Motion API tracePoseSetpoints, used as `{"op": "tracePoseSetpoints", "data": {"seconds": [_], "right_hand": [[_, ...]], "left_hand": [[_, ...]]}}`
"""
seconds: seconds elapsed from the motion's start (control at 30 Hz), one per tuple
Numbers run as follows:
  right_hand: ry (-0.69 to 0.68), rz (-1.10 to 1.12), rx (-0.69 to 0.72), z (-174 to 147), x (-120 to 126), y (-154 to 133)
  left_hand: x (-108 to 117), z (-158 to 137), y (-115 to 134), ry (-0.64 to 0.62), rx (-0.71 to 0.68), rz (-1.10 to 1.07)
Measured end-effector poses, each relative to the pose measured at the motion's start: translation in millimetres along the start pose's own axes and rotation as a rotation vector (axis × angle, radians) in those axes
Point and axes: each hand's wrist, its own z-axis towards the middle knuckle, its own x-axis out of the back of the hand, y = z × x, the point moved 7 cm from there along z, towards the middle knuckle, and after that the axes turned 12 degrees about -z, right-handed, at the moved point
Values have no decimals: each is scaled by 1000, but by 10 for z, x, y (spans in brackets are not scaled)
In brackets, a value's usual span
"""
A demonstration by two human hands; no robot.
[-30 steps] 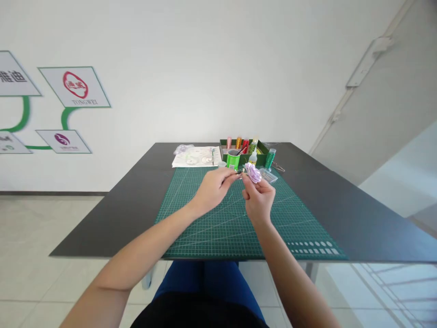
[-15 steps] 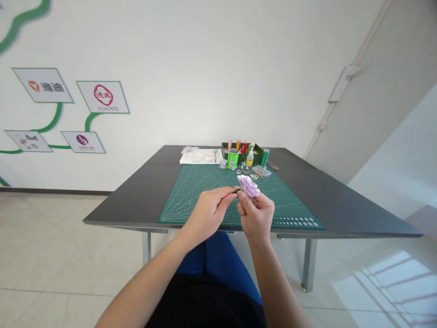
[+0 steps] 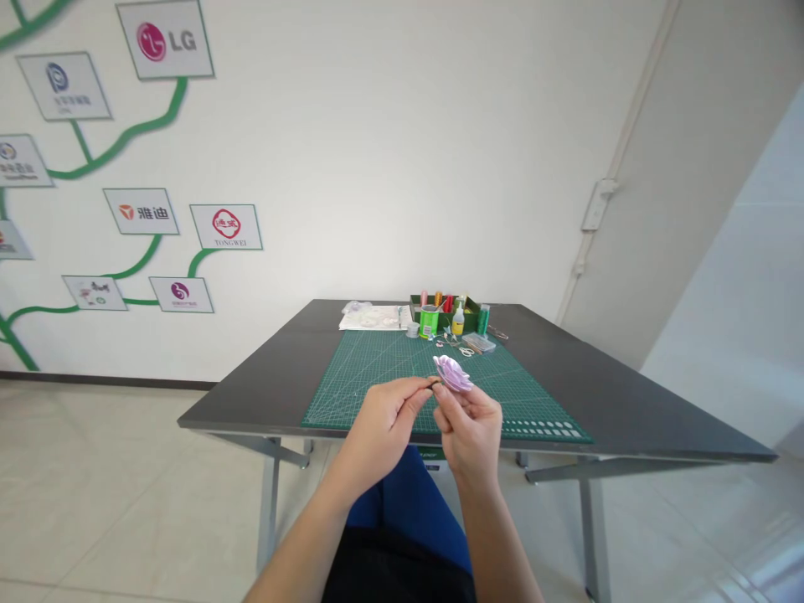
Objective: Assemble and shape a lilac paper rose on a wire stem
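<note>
A pale purple artificial flower [image 3: 452, 373] with layered petals is held above the near part of the green cutting mat [image 3: 361, 381]. My right hand [image 3: 470, 425] is closed on it just below the petals, thumb and fingers pinched together. From the left, my left hand [image 3: 384, 419] pinches a short dark strip [image 3: 433, 384] beside the flower's base. The fingertips of both hands almost meet there. Most of the strip and the flower's underside are hidden by my fingers.
At the back of the black table [image 3: 264, 368] stand a green can [image 3: 429, 322], a glue bottle [image 3: 458, 320] and a dark green box [image 3: 470, 315] with thread spools. White scissors [image 3: 466, 352], a clear case [image 3: 478, 342] and white papers [image 3: 370, 317] lie nearby.
The view has tilted upward, showing more wall. The flower has turned and shows more of its side. Both hands keep their pinch close together.
</note>
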Motion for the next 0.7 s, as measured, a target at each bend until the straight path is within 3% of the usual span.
{"op": "tracePoseSetpoints", "data": {"seconds": [0.2,0.4,0.7], "right_hand": [[16,32,-9,-76,-49,-66],[-6,15,-50,-126,-91,-94],[-182,-97,-95,-101,-152,-66]], "left_hand": [[40,-105,-14,75,52,-117],[71,-142,130,55,12,18],[173,-172,81,129,-6,70]]}}
